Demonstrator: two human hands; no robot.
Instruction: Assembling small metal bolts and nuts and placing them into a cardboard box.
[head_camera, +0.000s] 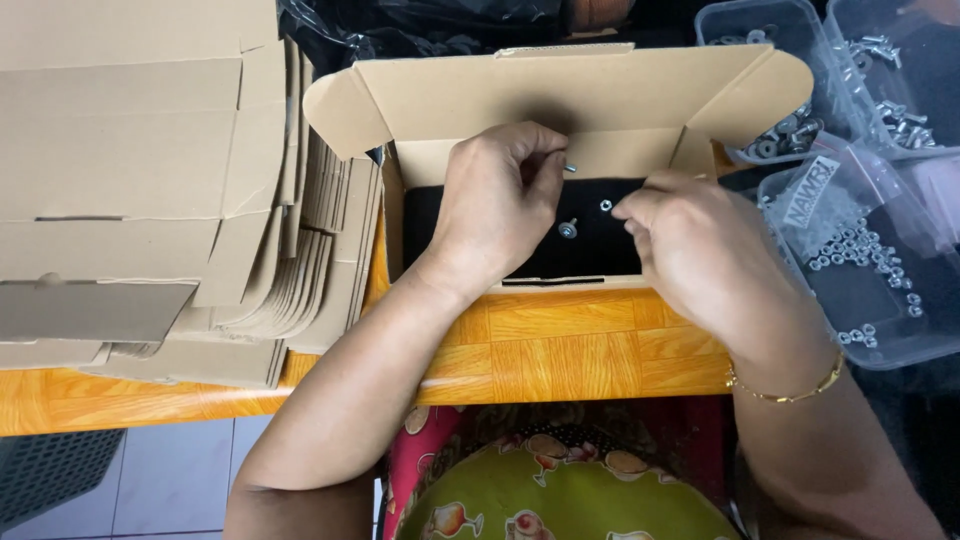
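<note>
An open cardboard box (560, 95) with its lid flap up sits on the orange wooden table (560, 345). Inside lies a black part (590, 250). My left hand (495, 195) hovers over the box and pinches a small silver screw (570, 168) at its fingertips. My right hand (700, 250) is at the box's right side, its fingertips pinching a small silver nut (605, 205). Another screw with a washer (568, 229) rests on the black part between my hands.
A tall stack of flat, unfolded cardboard boxes (150, 180) fills the left of the table. At the right stand clear plastic tubs (880, 80) of silver screws and washers, and a tub with a bag of nuts (860, 250). Black plastic lies behind the box.
</note>
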